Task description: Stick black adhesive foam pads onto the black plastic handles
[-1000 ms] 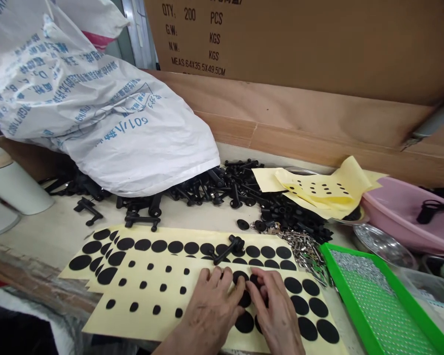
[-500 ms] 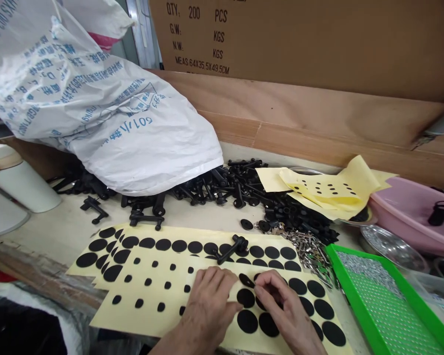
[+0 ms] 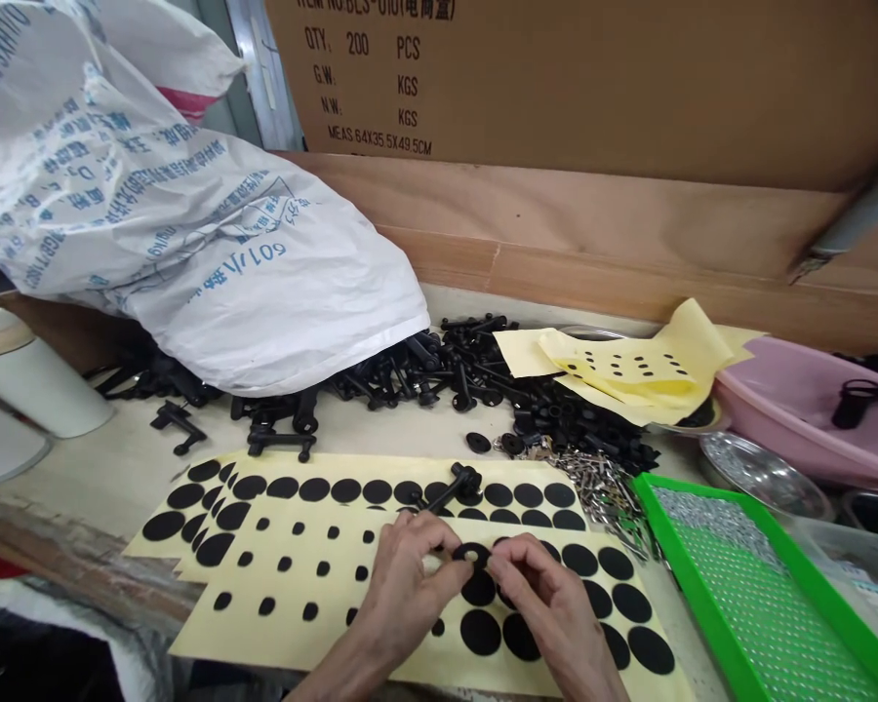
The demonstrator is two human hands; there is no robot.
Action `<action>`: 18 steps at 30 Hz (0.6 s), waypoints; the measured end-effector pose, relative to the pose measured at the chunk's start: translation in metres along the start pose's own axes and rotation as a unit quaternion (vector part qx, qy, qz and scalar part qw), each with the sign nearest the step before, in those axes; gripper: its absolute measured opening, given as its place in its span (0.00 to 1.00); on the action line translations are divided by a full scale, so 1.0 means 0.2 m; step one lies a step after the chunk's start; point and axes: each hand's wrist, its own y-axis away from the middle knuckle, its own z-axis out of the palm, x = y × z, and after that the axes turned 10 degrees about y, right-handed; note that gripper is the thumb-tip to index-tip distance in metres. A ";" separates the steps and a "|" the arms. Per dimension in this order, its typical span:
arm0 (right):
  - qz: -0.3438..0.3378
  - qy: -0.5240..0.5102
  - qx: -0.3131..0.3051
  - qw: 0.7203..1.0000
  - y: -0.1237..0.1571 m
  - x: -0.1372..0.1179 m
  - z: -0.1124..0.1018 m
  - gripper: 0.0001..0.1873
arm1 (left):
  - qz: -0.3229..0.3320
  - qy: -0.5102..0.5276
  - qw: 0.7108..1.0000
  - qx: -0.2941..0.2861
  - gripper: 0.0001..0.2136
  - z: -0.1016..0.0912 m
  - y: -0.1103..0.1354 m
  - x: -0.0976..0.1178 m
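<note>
Between my two hands is a round black sticker (image 3: 470, 554) with a small pale hole near its middle, held just above a yellow backing sheet (image 3: 212, 639). My left hand (image 3: 419, 575) pinches its left edge with thumb and finger. On the opposite edge, the fingertips of my right hand (image 3: 545, 600) grip it too. Rows of black round stickers (image 3: 481, 632) remain on the right part of the sheet; the left part carries only small black dots (image 3: 266, 606). A black plastic crank-shaped part (image 3: 450, 489) lies just beyond my hands on more sticker sheets (image 3: 508, 470).
A white woven sack (image 3: 285, 292) rests over piled black plastic parts (image 3: 460, 366). Small metal pieces (image 3: 604, 492) lie beside a green tray (image 3: 732, 575) of small silvery pieces. Behind are crumpled yellow sheets (image 3: 673, 341), a pink basin (image 3: 790, 390) and a cardboard box (image 3: 592, 88).
The black sticker, earlier lifting from the sheet in my right fingertips, is now off it. My left hand has come up from the sheet to grip its other edge.
</note>
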 end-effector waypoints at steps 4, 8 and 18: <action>0.045 -0.056 -0.024 0.997 0.01 -0.06 0.00 0.17 | -0.002 -0.034 0.999 -0.030 0.05 0.00 0.00 0.02; 0.113 -0.134 -0.041 0.984 0.02 -0.11 0.01 0.18 | 0.009 0.025 0.999 -0.028 0.02 0.01 0.00 0.00; 0.135 -0.159 -0.022 0.978 0.02 -0.12 0.05 0.17 | -0.043 0.151 0.986 -0.062 0.04 -0.05 -0.01 0.03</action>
